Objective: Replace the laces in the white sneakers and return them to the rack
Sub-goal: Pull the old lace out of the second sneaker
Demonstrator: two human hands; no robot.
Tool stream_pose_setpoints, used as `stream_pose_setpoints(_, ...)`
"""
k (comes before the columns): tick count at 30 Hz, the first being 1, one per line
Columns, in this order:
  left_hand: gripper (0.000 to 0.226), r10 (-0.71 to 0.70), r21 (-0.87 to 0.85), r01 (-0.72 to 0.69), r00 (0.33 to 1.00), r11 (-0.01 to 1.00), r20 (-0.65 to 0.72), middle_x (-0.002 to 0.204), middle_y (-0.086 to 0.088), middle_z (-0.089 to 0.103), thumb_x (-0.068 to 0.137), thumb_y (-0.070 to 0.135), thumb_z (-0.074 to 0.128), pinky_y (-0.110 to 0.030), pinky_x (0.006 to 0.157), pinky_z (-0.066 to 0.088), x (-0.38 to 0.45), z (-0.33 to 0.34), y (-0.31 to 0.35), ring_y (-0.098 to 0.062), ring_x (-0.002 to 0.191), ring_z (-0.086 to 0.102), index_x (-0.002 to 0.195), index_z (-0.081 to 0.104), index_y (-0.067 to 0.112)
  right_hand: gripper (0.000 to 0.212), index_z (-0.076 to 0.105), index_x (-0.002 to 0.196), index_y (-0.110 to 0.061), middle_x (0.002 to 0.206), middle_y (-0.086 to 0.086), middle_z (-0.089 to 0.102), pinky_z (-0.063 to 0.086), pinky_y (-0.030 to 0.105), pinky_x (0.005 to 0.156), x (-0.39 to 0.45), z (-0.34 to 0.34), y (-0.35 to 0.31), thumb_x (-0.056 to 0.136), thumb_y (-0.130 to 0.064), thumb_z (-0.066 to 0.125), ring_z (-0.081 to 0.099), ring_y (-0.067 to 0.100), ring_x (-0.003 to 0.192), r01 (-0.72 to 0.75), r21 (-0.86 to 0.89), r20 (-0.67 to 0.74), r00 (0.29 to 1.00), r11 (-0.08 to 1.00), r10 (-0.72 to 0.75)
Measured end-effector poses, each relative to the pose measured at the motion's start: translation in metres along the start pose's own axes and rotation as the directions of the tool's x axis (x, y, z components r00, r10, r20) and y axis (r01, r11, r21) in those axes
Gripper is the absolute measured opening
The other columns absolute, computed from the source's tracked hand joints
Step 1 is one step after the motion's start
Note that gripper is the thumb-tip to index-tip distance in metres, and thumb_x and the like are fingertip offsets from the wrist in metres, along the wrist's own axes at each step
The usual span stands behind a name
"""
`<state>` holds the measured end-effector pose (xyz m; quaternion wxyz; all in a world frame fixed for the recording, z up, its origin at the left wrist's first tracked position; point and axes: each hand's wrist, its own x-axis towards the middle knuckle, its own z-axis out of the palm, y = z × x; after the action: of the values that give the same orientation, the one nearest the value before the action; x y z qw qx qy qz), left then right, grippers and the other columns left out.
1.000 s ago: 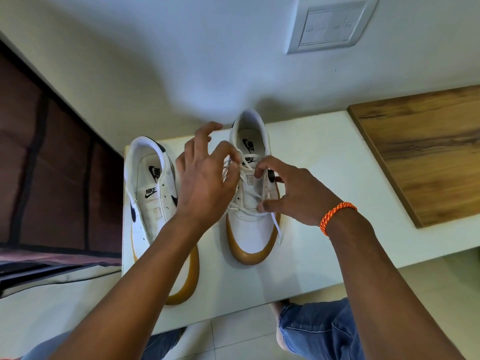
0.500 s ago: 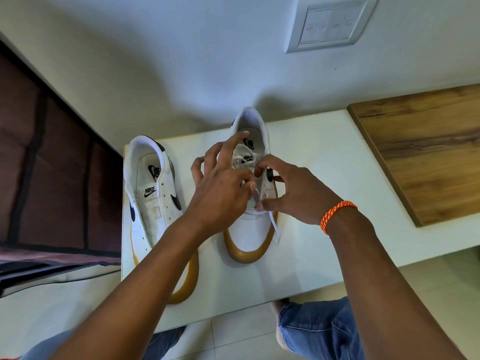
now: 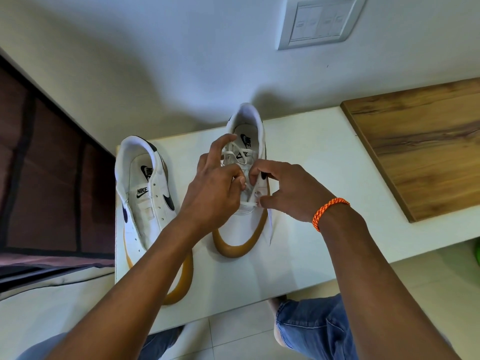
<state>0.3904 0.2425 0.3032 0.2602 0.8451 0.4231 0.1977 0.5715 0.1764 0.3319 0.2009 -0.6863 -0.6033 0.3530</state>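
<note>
Two white sneakers with gum soles stand on a white table (image 3: 306, 157), toes toward me. The left sneaker (image 3: 148, 193) has bare eyelets and no lace. The right sneaker (image 3: 244, 222) is partly laced with a white lace (image 3: 235, 150) that loops over its tongue. My left hand (image 3: 215, 190) sits over the sneaker's left side, thumb and curled fingers pinching the lace, index finger raised. My right hand (image 3: 288, 193), with an orange cord on the wrist, pinches the lace at the right eyelets. A loose lace end (image 3: 270, 227) hangs down the sneaker's right side.
A wooden board (image 3: 420, 149) lies on the table at the right. A white wall with a switch plate (image 3: 320, 20) stands behind. A dark panel (image 3: 44, 178) is at the left. My knees in blue jeans (image 3: 314, 331) are below the table's front edge.
My left hand has moved right and down onto the laces, its fingers closing on the lace beside the right hand. The right hand stayed in place on the sneaker.
</note>
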Motion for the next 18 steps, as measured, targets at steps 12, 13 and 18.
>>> stream_pose_setpoints(12, 0.019, -0.092, -0.168, 0.065, 0.983, 0.984, -0.161, 0.155, 0.009, 0.045, 0.099, 0.024, 0.063, -0.024, 0.072, 0.055, 0.006, -0.004, -0.001, -0.002, 0.094, 0.063, 0.082, 0.066, 0.015, 0.047, 0.058, 0.101, -0.036, 0.12, -0.001, 0.067, 0.059, 0.044, 0.087, 0.0, 0.0, -0.001, 0.075, -0.007, 0.084, 0.062, 0.026, 0.109, 0.008, -0.022, 0.009, 1.0, 1.0, -0.008)
stream_pose_setpoints(13, 0.023, -0.103, -0.196, 0.067, 0.979, 0.978, -0.178, 0.152, 0.009, 0.048, 0.099, 0.027, 0.06, -0.028, 0.074, 0.057, 0.007, -0.005, -0.002, -0.003, 0.096, 0.064, 0.08, 0.065, 0.016, 0.047, 0.058, 0.101, -0.036, 0.118, -0.001, 0.067, 0.059, 0.044, 0.086, 0.0, 0.0, 0.0, 0.074, -0.007, 0.084, 0.062, 0.026, 0.109, 0.009, -0.02, 0.007, 1.0, 1.0, -0.009)
stream_pose_setpoints(18, 0.037, -0.283, -0.394, 0.185, 0.937, 0.9, -0.207, 0.132, 0.008, 0.058, 0.093, 0.036, 0.049, -0.049, 0.07, 0.066, 0.016, -0.01, -0.023, -0.009, 0.088, 0.068, 0.078, 0.066, 0.007, 0.044, 0.06, 0.102, -0.033, 0.116, -0.001, 0.066, 0.057, 0.043, 0.086, -0.002, -0.001, 0.002, 0.075, -0.007, 0.083, 0.061, 0.024, 0.106, 0.011, -0.007, 0.0, 1.0, 1.0, -0.011)
